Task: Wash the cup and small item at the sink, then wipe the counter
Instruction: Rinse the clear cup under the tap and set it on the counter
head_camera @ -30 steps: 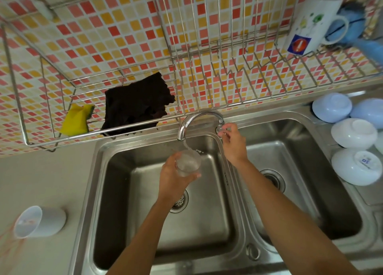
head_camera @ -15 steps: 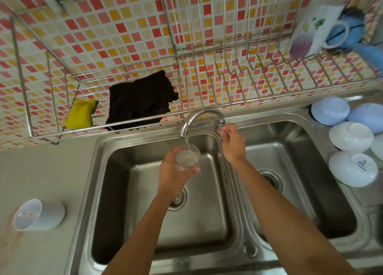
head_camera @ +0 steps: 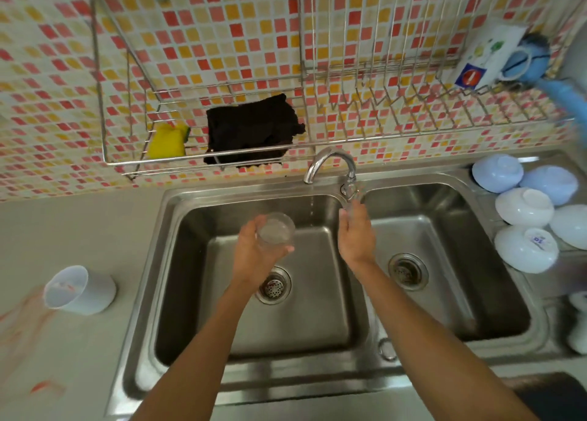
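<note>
Little red and yellow tiles cover the wall behind a steel sink [head_camera: 178, 262] with two bowls. I hold a small clear glass [head_camera: 275, 232] in my left hand [head_camera: 254, 255] over the left bowl, fingers wrapped round it, mouth up. The tap [head_camera: 328, 163] drips just to the right of the glass, between it and my right hand [head_camera: 355, 233]. That hand is flat and holds nothing, its fingertips just below the tap handle [head_camera: 348, 189]. The white cup [head_camera: 79, 290] lies on its side on the counter [head_camera: 63, 230], well off to the left near red smears — my left hand is nearer it. I think the glass gets rinsed first.
</note>
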`<action>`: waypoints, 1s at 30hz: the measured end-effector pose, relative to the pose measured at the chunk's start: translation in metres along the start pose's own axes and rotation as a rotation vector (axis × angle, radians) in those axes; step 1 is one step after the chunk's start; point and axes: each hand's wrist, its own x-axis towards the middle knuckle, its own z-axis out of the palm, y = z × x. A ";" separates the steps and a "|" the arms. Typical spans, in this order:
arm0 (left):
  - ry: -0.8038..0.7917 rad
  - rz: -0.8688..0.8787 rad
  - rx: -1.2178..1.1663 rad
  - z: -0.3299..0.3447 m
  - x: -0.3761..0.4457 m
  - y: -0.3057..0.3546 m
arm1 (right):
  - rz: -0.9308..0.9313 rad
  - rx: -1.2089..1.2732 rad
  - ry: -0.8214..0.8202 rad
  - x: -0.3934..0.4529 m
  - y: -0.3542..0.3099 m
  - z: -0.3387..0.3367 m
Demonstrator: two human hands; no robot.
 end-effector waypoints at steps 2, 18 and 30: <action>0.000 0.000 0.027 -0.009 -0.013 -0.016 | -0.003 -0.049 -0.080 -0.047 0.012 0.011; -0.135 -0.025 0.184 -0.045 -0.076 -0.104 | -0.016 -0.441 -0.343 -0.196 0.043 0.050; -0.375 0.168 0.717 -0.036 -0.076 -0.141 | -0.128 -0.679 -0.508 -0.194 0.054 0.062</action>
